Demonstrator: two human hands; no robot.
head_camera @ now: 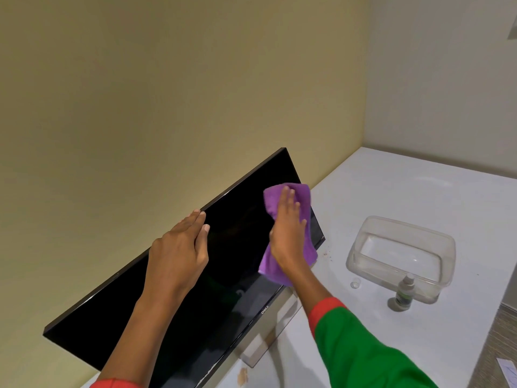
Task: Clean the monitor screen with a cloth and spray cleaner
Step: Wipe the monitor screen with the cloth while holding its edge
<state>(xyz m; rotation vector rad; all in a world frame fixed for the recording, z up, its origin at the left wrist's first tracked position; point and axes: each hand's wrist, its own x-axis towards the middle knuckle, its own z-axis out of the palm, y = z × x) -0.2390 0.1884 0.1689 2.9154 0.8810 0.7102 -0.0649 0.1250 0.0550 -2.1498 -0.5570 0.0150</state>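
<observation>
While the left hand (179,247) rests flat-fingered on the monitor's (156,303) top edge, the right hand (288,228) presses the purple cloth (285,261) open-palmed on the screen's far right, so wiping seems underway, likely needing steady leftward strokes.

- The brand "DELL" (265,309) is read in pale letters on the lower bezel of the monitor (156,317), just above its stand (268,337).
- On the small spray bottle (402,294), well to the right of the monitor, a label is seen, but its print cannot be made out.
</observation>
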